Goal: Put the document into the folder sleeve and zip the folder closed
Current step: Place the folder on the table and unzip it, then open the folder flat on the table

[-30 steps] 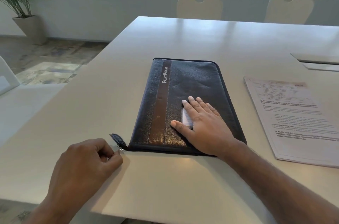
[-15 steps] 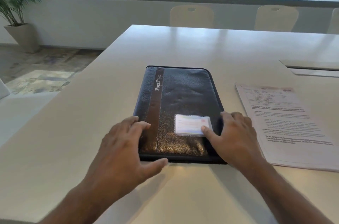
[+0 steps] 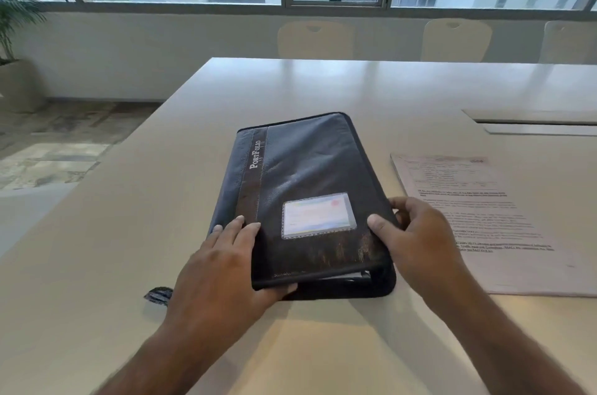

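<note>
A black leather portfolio folder with a brown stripe and a clear card window lies on the white table. Its front cover is raised a little along the right and near edges, showing papers inside. My left hand rests on the cover's near-left corner with the thumb under the near edge. My right hand grips the cover's right edge, thumb on top. The printed document lies flat on the table to the right of the folder. The zip's end tab sticks out by my left wrist.
A recessed cable hatch sits in the table at the far right. Several pale chairs stand along the far side below the windows. A potted plant stands on the floor at the left.
My left hand left the zip tab and moved onto the folder's near-left corner. My right hand slid from flat on the cover to its right edge. The cover now lifts.
</note>
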The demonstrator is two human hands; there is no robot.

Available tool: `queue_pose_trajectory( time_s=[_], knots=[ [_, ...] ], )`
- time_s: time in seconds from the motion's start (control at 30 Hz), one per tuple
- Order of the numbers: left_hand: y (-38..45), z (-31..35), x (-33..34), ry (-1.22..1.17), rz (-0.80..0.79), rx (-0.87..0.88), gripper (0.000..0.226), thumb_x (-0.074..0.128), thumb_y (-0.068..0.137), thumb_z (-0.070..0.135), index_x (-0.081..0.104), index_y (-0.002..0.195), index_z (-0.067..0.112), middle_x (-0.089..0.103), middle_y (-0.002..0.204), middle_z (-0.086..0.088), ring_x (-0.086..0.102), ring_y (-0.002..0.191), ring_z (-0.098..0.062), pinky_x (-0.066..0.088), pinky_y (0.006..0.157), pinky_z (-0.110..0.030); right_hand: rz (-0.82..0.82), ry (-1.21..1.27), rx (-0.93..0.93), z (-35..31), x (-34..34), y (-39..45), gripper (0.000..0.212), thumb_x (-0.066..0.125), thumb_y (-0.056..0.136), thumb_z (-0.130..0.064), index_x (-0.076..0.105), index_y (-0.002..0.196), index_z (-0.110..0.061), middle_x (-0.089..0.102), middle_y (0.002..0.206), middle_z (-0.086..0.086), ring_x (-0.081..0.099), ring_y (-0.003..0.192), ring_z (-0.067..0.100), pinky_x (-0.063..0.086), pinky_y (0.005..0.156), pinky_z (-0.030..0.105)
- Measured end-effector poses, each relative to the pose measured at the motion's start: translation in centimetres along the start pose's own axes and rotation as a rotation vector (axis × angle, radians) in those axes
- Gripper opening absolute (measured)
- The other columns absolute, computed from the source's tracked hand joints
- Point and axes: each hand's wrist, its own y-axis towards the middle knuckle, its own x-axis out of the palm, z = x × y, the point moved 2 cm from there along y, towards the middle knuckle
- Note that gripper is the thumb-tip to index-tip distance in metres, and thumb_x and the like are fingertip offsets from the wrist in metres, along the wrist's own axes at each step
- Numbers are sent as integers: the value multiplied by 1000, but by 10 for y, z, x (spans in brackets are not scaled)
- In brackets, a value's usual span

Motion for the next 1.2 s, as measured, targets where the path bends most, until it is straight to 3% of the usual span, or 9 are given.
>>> queue_pose_trajectory(
  time_s=[0.1, 0.17, 0.3, 0.4, 0.53, 0.67, 0.77, 0.97, 1.2],
  knots=[
    [0, -5, -9, -71, 104, 2, 67, 80, 71, 46, 52, 130, 35, 58, 135, 18, 64, 107, -15, 52, 78, -25, -25, 282, -71, -31, -7, 0, 7, 71, 85, -19, 70, 92, -20, 72, 75, 10, 70, 63, 21, 60, 58, 32],
    [-2, -10, -15, -124, 195, -12, 54, 82, 67, 25, 59, 114, 36, 64, 97, 21, 61, 72, -14, 39, 57, -13, -129, 518, -140, -54, -10, -1, 14, 71, 84, -25, 72, 93, -14, 70, 70, 6, 64, 55, 16, 52, 52, 23],
    [-4, -20, -23, -217, 324, -66, 49, 81, 69, 19, 60, 107, 41, 65, 74, 22, 65, 66, -17, 39, 54, -15, -297, 688, -191, -79, -7, 3, 61, 58, 75, -57, 70, 109, -9, 61, 90, 17, 54, 74, 25, 44, 63, 33],
    [-5, -30, -25, -325, 357, -130, 39, 78, 77, 28, 60, 107, 46, 71, 73, 23, 68, 69, -6, 47, 56, -23, -303, 590, -168, -71, 7, 5, 56, 54, 76, -55, 70, 108, -12, 64, 89, 10, 59, 79, 22, 48, 66, 34],
    [-7, -42, -28, -532, 416, -213, 12, 69, 84, 37, 66, 75, 45, 63, 58, 13, 52, 47, -6, 36, 44, -10, -359, 165, -138, -32, 35, 1, 45, 60, 83, -48, 60, 122, -25, 64, 108, -7, 60, 102, 9, 52, 87, 30],
    [-8, -66, -27, -656, 489, -452, 37, 70, 89, 34, 63, 61, 11, 66, 60, -5, 52, 42, -10, 46, 47, -27, -398, -373, -229, 3, 53, -8, 61, 53, 91, -52, 35, 145, -29, 36, 145, -10, 29, 136, 10, 28, 113, 34],
    [-13, -79, -25, -815, 533, -585, 37, 71, 90, 30, 67, 59, 9, 71, 63, 0, 67, 54, -12, 48, 48, -29, -421, -510, -312, 12, 60, -15, 68, 46, 91, -59, 21, 149, -33, 18, 153, -15, 6, 141, 3, 8, 115, 30],
    [-20, -92, -22, -987, 518, -750, 25, 75, 87, 34, 70, 76, 12, 73, 63, 13, 71, 66, -15, 48, 60, -29, -471, -573, -343, 15, 58, -13, 67, 38, 93, -61, 14, 150, -35, 9, 157, -15, 0, 143, 5, 7, 115, 32],
    [-28, -104, -21, -1285, 431, -856, 17, 76, 86, 20, 72, 100, 11, 79, 86, -5, 75, 81, -26, 57, 70, -37, -501, -626, -353, 14, 55, -13, 71, 34, 92, -63, 10, 152, -33, 8, 160, -14, 0, 146, 8, 8, 117, 33]
  ],
)
